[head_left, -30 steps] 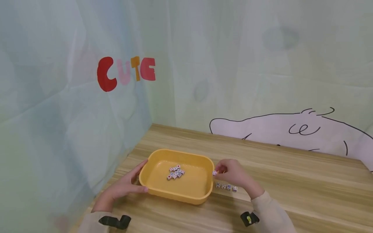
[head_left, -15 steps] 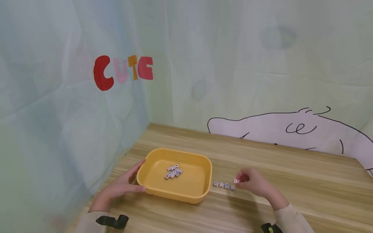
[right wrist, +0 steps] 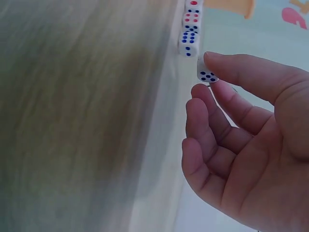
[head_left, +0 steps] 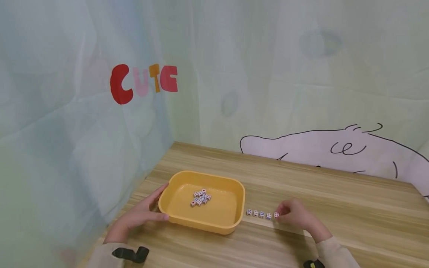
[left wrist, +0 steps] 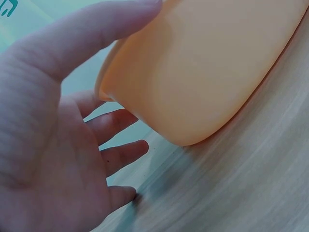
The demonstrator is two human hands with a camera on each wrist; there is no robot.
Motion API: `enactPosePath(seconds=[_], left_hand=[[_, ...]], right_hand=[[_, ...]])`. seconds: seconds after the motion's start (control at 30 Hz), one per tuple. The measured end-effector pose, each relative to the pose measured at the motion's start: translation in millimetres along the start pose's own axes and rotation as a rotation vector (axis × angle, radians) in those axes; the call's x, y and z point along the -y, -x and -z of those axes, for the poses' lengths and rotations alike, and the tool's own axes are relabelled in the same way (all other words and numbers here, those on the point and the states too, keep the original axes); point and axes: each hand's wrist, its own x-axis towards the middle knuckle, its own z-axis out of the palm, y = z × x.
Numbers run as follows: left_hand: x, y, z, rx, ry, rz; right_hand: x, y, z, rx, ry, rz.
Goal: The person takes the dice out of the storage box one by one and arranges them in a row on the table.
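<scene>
I am seeing the right hand (head_left: 295, 216) pinching a die (right wrist: 206, 71) at the row's (head_left: 259, 214) right end — lower centre — axis running left toward the tray (head_left: 236, 219).

A: Can you read the pips on the dice in the yellow tray (head_left: 201, 220) from the head view?

B: No. That heap of dice (head_left: 201, 198) is too small; you see only specks of colour. The same goes for the row of dice (head_left: 259, 214) on the table (head_left: 335, 208).

A: And at the wrists?

B: Your left hand (left wrist: 58, 121) is cut off at the frame's left edge, and the tray's inside is hidden. Your right hand (right wrist: 251, 145) runs off the lower right, and the topmost die (right wrist: 193, 4) is clipped.
</scene>
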Motion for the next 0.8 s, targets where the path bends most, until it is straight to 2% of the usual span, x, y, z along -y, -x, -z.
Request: enactPosePath(seconds=[0.33,0.57,0.8], left_hand=[[-1.0,-0.2,-0.9,0.000,0.002,-0.001],[-0.2,-0.5,-1.2,0.007,0.015,-0.023],[1.1,-0.2,-0.8,0.003,0.023,-0.026]], right_hand=[[-3,-1,-5,0.006,0.002,-0.050],[-6,-1,-6,0.012,0.002,-0.029],[6,-6,-2,-0.034,0.039,-0.122]])
